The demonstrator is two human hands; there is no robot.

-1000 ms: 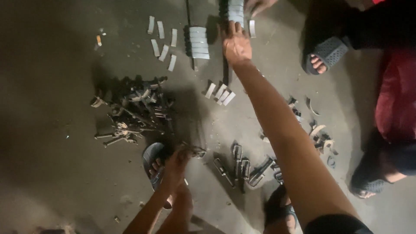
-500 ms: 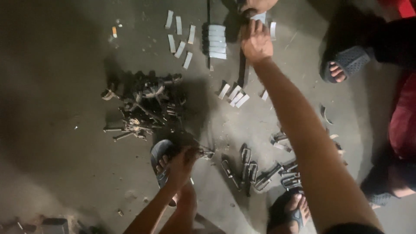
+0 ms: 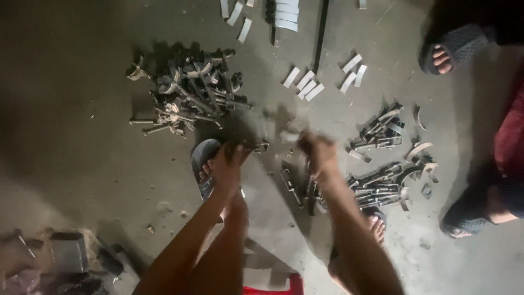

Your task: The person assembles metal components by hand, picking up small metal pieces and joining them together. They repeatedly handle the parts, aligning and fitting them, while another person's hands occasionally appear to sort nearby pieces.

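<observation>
both hands low over the floor: left hand [image 3: 228, 161] grips a small metal part [image 3: 259, 146]; right hand [image 3: 319, 155] blurred, its fingers' grip can't be told.

Bare floor [image 3: 71, 136] lies open left of the hands; a metal-parts pile [image 3: 188, 90] blocks ahead, clamps [image 3: 379, 183] crowd right.

Right hand [image 3: 319, 155], stretched far out to the stacked pale strips [image 3: 286, 15] a second ago, is now drawn back close in, blurred, just above the metal clips [image 3: 376, 186]. Left hand [image 3: 228, 164] sits a little higher, its fingers on a small dark piece [image 3: 257, 146].
</observation>
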